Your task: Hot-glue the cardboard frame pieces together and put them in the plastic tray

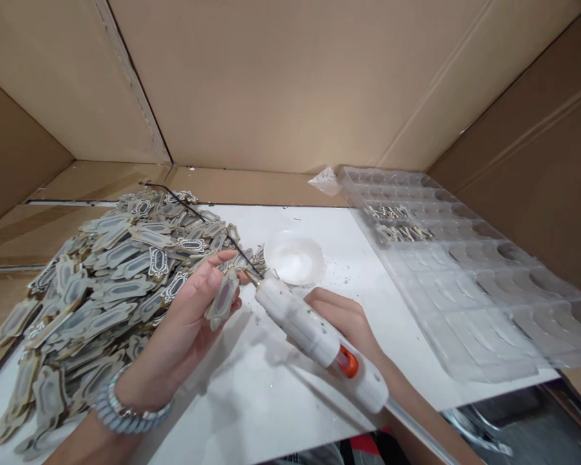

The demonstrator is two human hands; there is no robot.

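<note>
Glue gun (pixel 319 339), clenched in the right hand (pixel 341 323), meets an ornate plaque (pixel 223 298) gripped by the left hand (pixel 184 329); clear tray (pixel 465 271) holds metal charms (pixel 399 223).

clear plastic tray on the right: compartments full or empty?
Mostly empty. The clear tray holds small metal pieces only in a couple of far rows; the near compartments show nothing but bare plastic.
</note>
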